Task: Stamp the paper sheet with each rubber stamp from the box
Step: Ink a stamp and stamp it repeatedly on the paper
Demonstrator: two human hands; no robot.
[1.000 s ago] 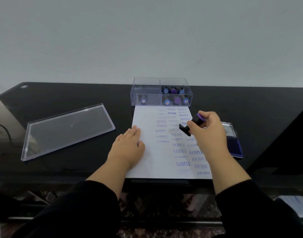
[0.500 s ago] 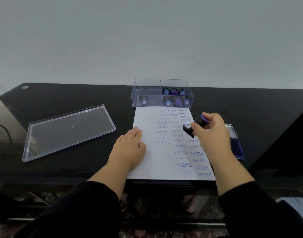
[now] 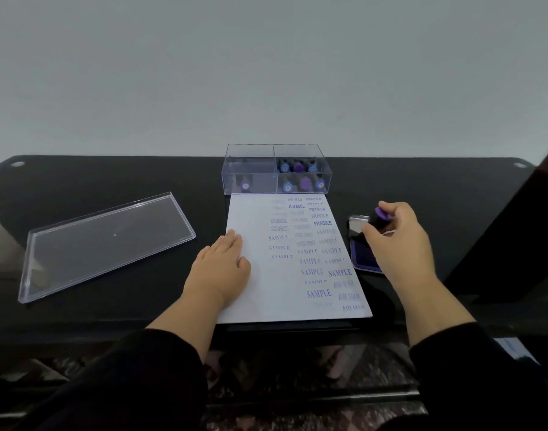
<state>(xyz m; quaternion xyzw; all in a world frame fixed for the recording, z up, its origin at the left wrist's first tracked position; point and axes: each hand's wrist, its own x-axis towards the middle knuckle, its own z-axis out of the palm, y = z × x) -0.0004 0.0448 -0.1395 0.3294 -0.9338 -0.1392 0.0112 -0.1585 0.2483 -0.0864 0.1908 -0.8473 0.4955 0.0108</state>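
Note:
A white paper sheet [image 3: 260, 290] lies in front of me, covered on its right half with blue stamped words. My left hand [image 3: 221, 269] rests flat on the sheet's left edge. My right hand [image 3: 397, 241] grips a black rubber stamp with a purple cap [image 3: 379, 219], tilted, over the open blue ink pad [image 3: 364, 253] just right of the sheet. Behind the sheet stands a clear plastic box [image 3: 251, 169] divided into compartments. Several blue- and purple-capped stamps [image 3: 300, 175] sit in its right side, and one stamp [image 3: 244, 184] in the front left.
The box's clear lid [image 3: 105, 244] lies upside down on the black glass table [image 3: 111, 178] to the left. A dark object [image 3: 515, 237] rises at the table's right edge. The table's front edge runs just below the sheet.
My right hand has carried the stamp from above the sheet's upper right off to the right, over the ink pad. My left hand has stayed on the sheet.

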